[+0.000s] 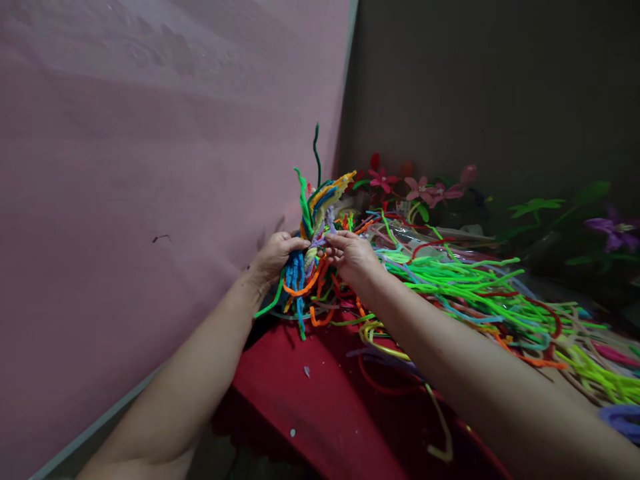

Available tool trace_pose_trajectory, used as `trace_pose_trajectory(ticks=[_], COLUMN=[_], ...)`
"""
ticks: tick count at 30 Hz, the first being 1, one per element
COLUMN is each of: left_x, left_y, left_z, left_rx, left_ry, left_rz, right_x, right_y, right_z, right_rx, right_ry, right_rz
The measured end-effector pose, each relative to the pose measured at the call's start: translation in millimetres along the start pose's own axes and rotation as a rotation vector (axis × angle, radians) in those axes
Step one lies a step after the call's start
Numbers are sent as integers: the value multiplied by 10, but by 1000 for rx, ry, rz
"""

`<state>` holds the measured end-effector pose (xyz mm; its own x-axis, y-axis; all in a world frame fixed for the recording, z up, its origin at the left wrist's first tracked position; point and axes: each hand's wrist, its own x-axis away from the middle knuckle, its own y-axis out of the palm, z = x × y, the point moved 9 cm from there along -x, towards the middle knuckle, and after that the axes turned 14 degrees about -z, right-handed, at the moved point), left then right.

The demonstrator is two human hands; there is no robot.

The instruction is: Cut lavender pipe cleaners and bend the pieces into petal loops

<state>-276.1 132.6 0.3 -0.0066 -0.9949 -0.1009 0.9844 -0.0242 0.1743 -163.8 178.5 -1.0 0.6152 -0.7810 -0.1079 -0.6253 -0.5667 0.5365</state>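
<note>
A thick bundle of pipe cleaners point(333, 193) in orange, blue, green, yellow and lilac stands near the pink wall. On its left side my left hand point(280, 257) is closed, thumb and fingers pinching the bundle's middle. From the right my right hand point(350, 253) pinches a lilac pipe cleaner point(319, 243) that crosses the bundle. Blue and orange ends hang below my fingers, and one dark green stem point(317, 153) sticks straight up. My palms and some fingertips are hidden from view.
Loose pipe cleaners point(460, 280), mostly bright green, are heaped on the right of the red table point(300, 400). Behind them stand pink flowers point(420, 189) and a purple flower point(613, 230). The pink wall point(125, 200) rises close on the left.
</note>
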Motion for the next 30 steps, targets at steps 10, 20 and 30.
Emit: trace_pose_trajectory(ticks=[10, 20, 30], left_x=[6, 23, 29], left_y=[84, -27, -58], left_z=[36, 57, 49], left_rx=[23, 79, 138], left_ry=[78, 21, -13], left_rz=[-110, -74, -123], right_x=[-13, -56, -80], right_y=[42, -149, -181], right_z=[31, -18, -15], right_rx=[109, 179, 120], right_ry=[34, -9, 10], right_rz=[-54, 112, 102])
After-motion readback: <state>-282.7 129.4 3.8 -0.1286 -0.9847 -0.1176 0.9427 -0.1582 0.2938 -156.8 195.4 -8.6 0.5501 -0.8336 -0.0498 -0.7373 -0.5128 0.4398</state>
